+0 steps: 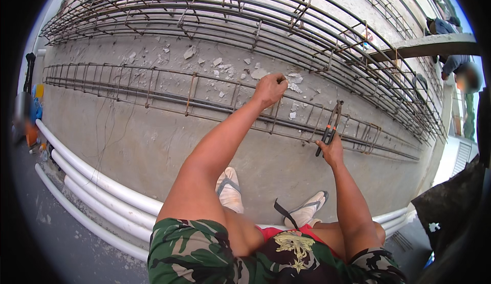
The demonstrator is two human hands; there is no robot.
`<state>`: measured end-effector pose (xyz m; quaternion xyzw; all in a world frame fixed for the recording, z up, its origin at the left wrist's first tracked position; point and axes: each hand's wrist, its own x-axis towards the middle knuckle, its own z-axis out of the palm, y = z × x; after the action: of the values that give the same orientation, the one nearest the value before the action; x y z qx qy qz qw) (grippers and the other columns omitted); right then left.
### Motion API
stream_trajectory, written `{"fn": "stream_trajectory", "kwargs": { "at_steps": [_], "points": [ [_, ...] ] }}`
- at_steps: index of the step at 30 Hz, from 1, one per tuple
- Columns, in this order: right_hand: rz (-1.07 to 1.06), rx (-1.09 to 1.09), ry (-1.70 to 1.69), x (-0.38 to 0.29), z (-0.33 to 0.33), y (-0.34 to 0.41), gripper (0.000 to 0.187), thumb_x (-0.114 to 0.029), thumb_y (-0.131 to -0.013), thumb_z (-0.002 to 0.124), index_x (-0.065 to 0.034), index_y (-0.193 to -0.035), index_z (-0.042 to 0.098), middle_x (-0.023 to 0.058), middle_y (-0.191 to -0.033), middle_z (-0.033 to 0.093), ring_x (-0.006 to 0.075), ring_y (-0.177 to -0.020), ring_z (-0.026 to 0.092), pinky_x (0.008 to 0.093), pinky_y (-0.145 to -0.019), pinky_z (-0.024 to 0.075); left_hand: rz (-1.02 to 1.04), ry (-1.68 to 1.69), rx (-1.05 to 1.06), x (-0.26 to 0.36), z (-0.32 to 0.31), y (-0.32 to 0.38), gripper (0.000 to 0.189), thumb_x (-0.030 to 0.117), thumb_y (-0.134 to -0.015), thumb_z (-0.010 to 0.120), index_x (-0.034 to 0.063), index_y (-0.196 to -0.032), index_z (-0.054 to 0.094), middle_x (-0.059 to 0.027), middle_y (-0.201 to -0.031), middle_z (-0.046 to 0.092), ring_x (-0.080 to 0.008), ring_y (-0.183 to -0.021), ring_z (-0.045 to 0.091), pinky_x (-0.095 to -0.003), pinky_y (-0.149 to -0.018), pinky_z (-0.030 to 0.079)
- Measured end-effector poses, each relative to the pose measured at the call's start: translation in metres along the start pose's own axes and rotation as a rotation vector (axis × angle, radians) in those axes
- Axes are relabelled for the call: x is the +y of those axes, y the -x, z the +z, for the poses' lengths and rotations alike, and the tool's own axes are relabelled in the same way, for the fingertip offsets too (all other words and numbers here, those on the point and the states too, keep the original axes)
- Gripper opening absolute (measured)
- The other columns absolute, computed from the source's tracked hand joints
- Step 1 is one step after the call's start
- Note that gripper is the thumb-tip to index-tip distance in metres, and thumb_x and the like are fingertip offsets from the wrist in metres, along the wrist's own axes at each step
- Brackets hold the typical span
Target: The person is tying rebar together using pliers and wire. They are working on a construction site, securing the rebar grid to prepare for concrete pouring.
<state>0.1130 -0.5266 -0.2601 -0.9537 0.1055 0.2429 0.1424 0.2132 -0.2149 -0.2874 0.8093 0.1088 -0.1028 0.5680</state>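
My right hand (332,149) grips the black handles of steel end-cutting pincers (332,126) with orange bands. Their head points away from me, over a narrow rebar cage (188,99) that crosses in front of my feet. My left hand (272,89) is at this cage's far top bar, its fingers curled in. Whether it pinches a wire or grips the bar is hidden. Rusty stirrups join the cage's long bars, and several dark rods lie along its middle.
Beyond lies a larger rebar cage (257,25), with broken mortar pieces (220,69) between the two. Thin loose wires (103,130) trail at left. White plastic pipes (107,186) run beside me. A person (456,67) is beyond a concrete beam (429,44) at right.
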Motion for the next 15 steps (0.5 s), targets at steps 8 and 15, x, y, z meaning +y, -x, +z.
{"fn": "stream_trajectory", "kwargs": {
  "at_steps": [8, 15],
  "points": [
    [0.178, -0.254, -0.286, -0.031, -0.077, 0.005, 0.027, -0.022, -0.082, 0.061, 0.0039, -0.087, 0.057, 0.0141, -0.069, 0.059, 0.0232, -0.057, 0.062, 0.0374, -0.058, 0.0500, 0.082, -0.281, -0.045, 0.025, -0.022, 0.007, 0.032, 0.034, -0.085, 0.060, 0.0064, -0.098, 0.068, -0.0189, -0.083, 0.068, -0.0371, -0.085, 0.064, -0.0425, -0.077, 0.050],
    [-0.445, -0.205, 0.672, -0.116, -0.120, 0.001, 0.043, -0.013, -0.085, 0.055, -0.0094, -0.127, 0.054, 0.0180, -0.099, 0.064, 0.0312, -0.090, 0.065, 0.0417, -0.075, 0.0520, 0.137, -0.138, 0.034, 0.015, -0.020, 0.002, 0.023, 0.023, -0.087, 0.062, 0.0064, -0.102, 0.065, -0.0176, -0.082, 0.067, -0.0349, -0.079, 0.065, -0.0407, -0.074, 0.050]
  ]
}}
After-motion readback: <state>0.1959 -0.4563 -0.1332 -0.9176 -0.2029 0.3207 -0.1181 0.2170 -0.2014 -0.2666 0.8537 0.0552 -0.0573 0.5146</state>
